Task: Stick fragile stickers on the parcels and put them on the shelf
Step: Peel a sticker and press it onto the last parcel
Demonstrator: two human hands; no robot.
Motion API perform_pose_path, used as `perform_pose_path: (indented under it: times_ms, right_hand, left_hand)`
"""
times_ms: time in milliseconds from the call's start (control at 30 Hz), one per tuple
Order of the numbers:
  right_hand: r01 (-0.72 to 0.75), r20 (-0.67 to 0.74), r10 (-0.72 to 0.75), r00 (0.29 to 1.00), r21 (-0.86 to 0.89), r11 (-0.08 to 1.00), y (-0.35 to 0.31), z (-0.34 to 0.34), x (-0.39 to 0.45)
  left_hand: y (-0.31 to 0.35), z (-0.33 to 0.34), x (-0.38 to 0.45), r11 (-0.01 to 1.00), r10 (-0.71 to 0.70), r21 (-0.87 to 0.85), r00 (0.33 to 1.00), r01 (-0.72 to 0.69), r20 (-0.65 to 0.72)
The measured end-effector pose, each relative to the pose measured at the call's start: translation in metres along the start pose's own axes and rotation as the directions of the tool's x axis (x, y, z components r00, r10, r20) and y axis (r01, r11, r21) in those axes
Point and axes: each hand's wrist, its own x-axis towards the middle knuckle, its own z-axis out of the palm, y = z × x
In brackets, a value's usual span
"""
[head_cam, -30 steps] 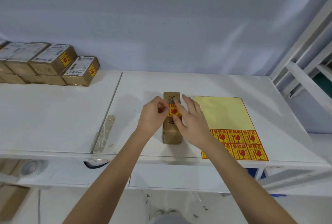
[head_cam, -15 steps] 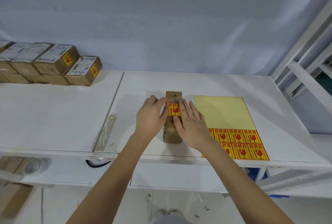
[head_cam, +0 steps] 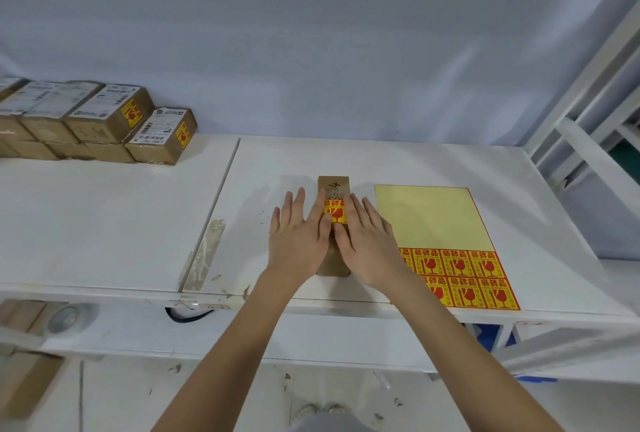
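A: Which step is shown, and how is it done well?

B: Smoothing. The sticker (head_cam: 334, 212) lies on top of the parcel (head_cam: 334, 223); the left hand (head_cam: 300, 238) and right hand (head_cam: 367, 244) lie flat on either side of it, fingers straight and close together, gripping nothing. Judged from this, the step goes best if the fingers stroke from the sticker's middle out to its edges, with even pressure, so that no corner lifts and no bubble stays.

A: Where is the sticker relative to the fingers?

B: Between the two index fingers, its left and right edges touched or just covered by them; the thumbs meet just below it. The parcel runs from beyond the fingertips to beneath the palms.

A: And the remaining items?

B: The sticker sheet (head_cam: 460, 277) lies just beside the right hand's outer edge, its unpeeled rows nearer the wrist than the fingertips. The labelled parcels (head_cam: 104, 119) sit well apart, far beyond the left fingertips, on the table (head_cam: 104, 216)
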Motion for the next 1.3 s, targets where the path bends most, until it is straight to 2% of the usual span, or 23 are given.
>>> perform_pose_path:
  times_ms: [100, 167, 267, 767, 833, 900, 967, 1300]
  right_hand:
    - [0.028, -0.056, -0.029, 0.998, -0.019, 0.999, -0.001, -0.002, 0.001]
    - [0.144, -0.142, -0.149, 0.979, -0.048, 0.988, -0.003, -0.004, 0.000]
    - [0.286, -0.154, -0.299, 0.942, -0.098, 0.953, -0.006, 0.001, 0.001]
    - [0.102, -0.106, -0.117, 0.987, -0.131, 0.986, 0.004, 0.007, -0.004]
    - [0.097, -0.120, -0.107, 0.987, -0.086, 0.992, 0.005, 0.010, -0.004]
    - [0.099, -0.132, -0.104, 0.986, -0.046, 0.994, 0.004, 0.012, -0.005]
    - [0.102, -0.136, -0.106, 0.985, -0.035, 0.994, 0.003, 0.012, -0.004]
    - [0.032, -0.160, -0.039, 0.986, -0.042, 0.999, 0.000, 0.015, -0.005]
  left_hand:
    - [0.002, 0.000, -0.003, 0.999, -0.015, -0.046, 1.000, 0.016, 0.021]
    - [0.000, 0.000, -0.004, 0.999, -0.013, -0.033, 0.999, 0.014, 0.031]
    - [-0.003, -0.002, -0.004, 0.999, 0.012, 0.032, 0.998, -0.014, 0.062]
    - [-0.003, -0.004, 0.001, 0.998, 0.042, -0.047, 0.996, -0.038, 0.074]
    - [-0.005, -0.003, 0.002, 0.995, 0.084, -0.060, 0.996, -0.083, 0.022]
    - [-0.009, -0.001, 0.001, 0.977, 0.206, -0.039, 0.976, -0.209, -0.066]
    - [-0.012, 0.003, -0.001, 0.957, 0.285, -0.028, 0.955, -0.288, -0.077]
    - [-0.011, 0.013, -0.004, 0.970, 0.238, -0.011, 0.959, -0.243, -0.156]
